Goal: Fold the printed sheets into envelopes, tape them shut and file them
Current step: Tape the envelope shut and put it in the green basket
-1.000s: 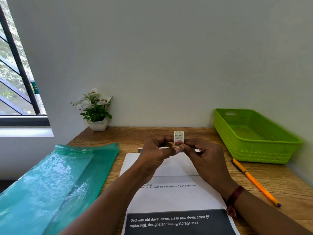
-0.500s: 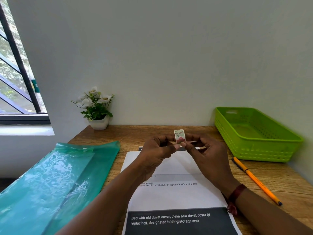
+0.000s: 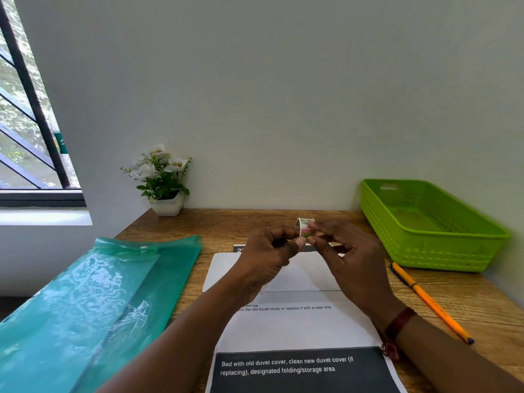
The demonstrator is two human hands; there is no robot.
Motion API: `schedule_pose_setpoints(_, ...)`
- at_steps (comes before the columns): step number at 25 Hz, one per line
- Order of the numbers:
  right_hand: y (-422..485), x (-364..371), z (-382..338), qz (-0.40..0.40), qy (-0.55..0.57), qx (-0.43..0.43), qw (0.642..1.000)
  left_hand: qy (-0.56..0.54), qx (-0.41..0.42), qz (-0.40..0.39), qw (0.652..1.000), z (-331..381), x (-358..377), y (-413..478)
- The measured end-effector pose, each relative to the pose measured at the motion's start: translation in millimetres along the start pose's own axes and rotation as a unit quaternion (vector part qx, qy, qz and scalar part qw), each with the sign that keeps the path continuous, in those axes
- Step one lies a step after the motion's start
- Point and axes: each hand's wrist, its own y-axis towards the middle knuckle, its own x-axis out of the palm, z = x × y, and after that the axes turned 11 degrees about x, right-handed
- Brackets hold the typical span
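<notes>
Printed sheet [image 3: 297, 327] lies flat on the wooden tabletop [image 3: 226, 222] directly in front of the person. Its far part is folded over into a blank white panel, and a black band with white lettering sits at its near end. Both forearms reach forward over it, and the hands meet in the air above its far edge.

The left hand [image 3: 266, 259] is turned with its back to the camera and its fingers curled inward. Its grip is clamped on a small tape roll [image 3: 304, 226], pinched between thumb and forefinger. The right hand [image 3: 348, 259] comes in from the other side. Its forefinger rests on top of the roll and its thumb sits just below, so this grip is also closed on the roll. Its other fingers are spread loosely. A dark red wristband [image 3: 399, 319] circles the right wrist.

A translucent teal plastic folder [image 3: 99, 293] lies to the left of the sheet and hangs over the tabletop's edge. To the right an orange pen [image 3: 425, 299] lies slantwise. Beyond the pen a lime green basket [image 3: 442, 251] stands against the wall. A small potted plant [image 3: 163, 180] with white flowers stands in the far left corner, near a window [image 3: 28, 123].
</notes>
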Motion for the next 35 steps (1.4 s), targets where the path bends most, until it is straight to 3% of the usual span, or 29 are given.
schedule_pose_setpoints(7,1.0,0.6,-3.1,-0.004,0.063,0.074,0.995,0.020,0.023,-0.012,0.999,-6.8,-0.6,0.7)
schedule_pose_setpoints(14,2.8,5.4,4.2,-0.010,0.078,0.154,0.985,0.082,0.034,0.023,0.996,-11.1,1.6,3.7)
schedule_pose_setpoints(25,0.2,8.8,3.7,-0.045,0.078,0.173,0.981,0.095,0.011,0.022,0.995,-14.5,2.8,4.7)
schedule_pose_setpoints(35,4.8,5.6,11.6,-0.072,0.079,0.193,0.975,0.232,0.096,-0.018,0.968,-10.6,-2.7,3.8)
